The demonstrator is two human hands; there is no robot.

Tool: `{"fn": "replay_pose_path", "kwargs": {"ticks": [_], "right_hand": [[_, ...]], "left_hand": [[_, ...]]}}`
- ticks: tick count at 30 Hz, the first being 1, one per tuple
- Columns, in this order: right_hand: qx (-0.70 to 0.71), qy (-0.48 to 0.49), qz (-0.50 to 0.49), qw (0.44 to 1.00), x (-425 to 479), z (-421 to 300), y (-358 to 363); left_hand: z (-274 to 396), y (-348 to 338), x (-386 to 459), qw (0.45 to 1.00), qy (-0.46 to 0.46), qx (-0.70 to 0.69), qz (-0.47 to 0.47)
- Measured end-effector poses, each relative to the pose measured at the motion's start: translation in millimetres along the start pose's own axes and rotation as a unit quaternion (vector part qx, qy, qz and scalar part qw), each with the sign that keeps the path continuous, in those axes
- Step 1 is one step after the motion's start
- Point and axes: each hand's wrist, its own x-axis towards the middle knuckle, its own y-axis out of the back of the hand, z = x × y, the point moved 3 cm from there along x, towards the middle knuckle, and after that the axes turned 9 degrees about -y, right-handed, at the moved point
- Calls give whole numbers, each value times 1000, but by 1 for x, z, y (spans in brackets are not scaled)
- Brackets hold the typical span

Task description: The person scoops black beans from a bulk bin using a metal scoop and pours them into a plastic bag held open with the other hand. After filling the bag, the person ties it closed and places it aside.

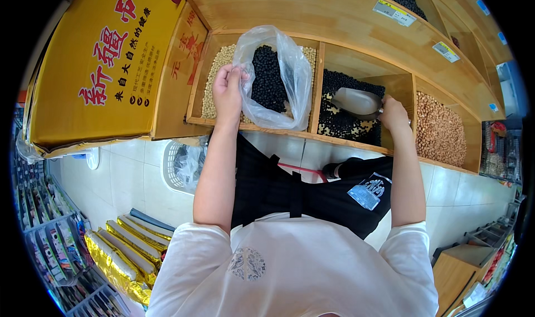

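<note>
My left hand pinches the rim of a clear plastic bag, which stands wide-mouthed over a wooden compartment of pale soybeans. Black beans lie inside the bag. In the compartment to its right, my right hand grips the handle of a metal scoop. The scoop looks empty and rests over loose black beans, spread thinly enough that patches of the compartment's bottom show. Further right, another compartment holds light-brown peanuts or beans; which kind I cannot tell.
A large yellow cardboard box stands left of the compartments. Wooden partitions divide them, and a higher tier with price tags rises behind. Below are a white plastic basket with clear bags and gold foil packs at lower left.
</note>
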Motion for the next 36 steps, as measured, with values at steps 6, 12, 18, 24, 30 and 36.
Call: {"fn": "replay_pose_path", "kwargs": {"ticks": [6,12,18,24,30,36], "right_hand": [[58,28,-67,996,15,-21,-30],[126,6,-118,985,35,-6,-58],[179,-20,-141,973,50,10,-68],[269,0,-80,960,59,14,-74],[361,13,-78,929,59,15,-69],[461,48,-50,885,53,11,-60]], "left_hand": [[-2,1,0,1000,12,6,9],[-4,1,0,1000,19,8,21],[-7,4,3,1000,-4,28,13],[-5,2,2,999,-4,31,4],[-1,0,-1,1000,17,13,15],[1,1,-1,1000,12,5,17]]}}
